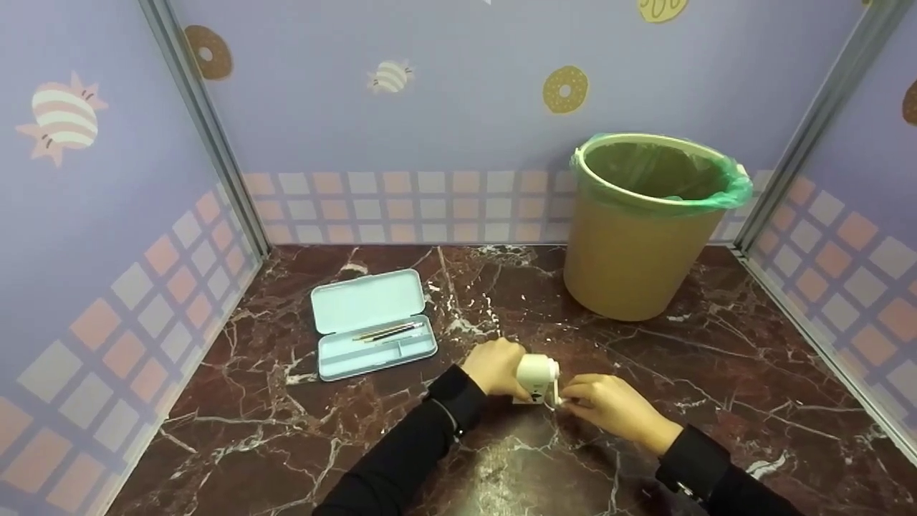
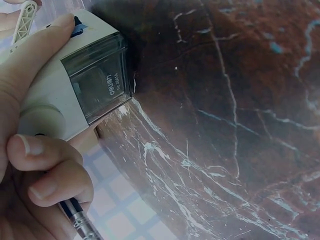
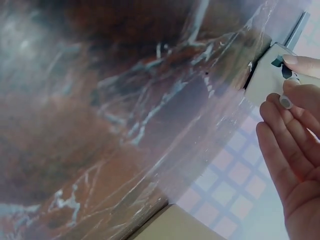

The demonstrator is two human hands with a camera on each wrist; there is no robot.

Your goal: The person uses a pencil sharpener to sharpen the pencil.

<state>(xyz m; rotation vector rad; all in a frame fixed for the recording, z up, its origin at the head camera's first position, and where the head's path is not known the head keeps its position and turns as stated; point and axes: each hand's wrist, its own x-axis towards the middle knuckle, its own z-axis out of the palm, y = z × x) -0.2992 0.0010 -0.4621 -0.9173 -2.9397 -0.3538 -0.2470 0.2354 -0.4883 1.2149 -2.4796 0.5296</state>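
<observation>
Sharpener: white pencil sharpener (image 1: 536, 374) on the counter (image 1: 286, 444), about midway between its left and right edges, clear drawer (image 2: 97, 80) at its base
Left hand (image 1: 494, 365): clamped round the sharpener's body, a dark rod (image 2: 80, 220) with a metal end showing beneath its curled fingers
Right hand (image 1: 616, 408): thumb and fingers together, pinching the crank (image 2: 24, 22)
Pencil case (image 1: 367, 302): lid open, toward the counter's far left corner, pencils (image 1: 390, 332) inside
Bin (image 1: 634, 258): green liner (image 1: 738, 188) over its rim, near the far right corner
</observation>
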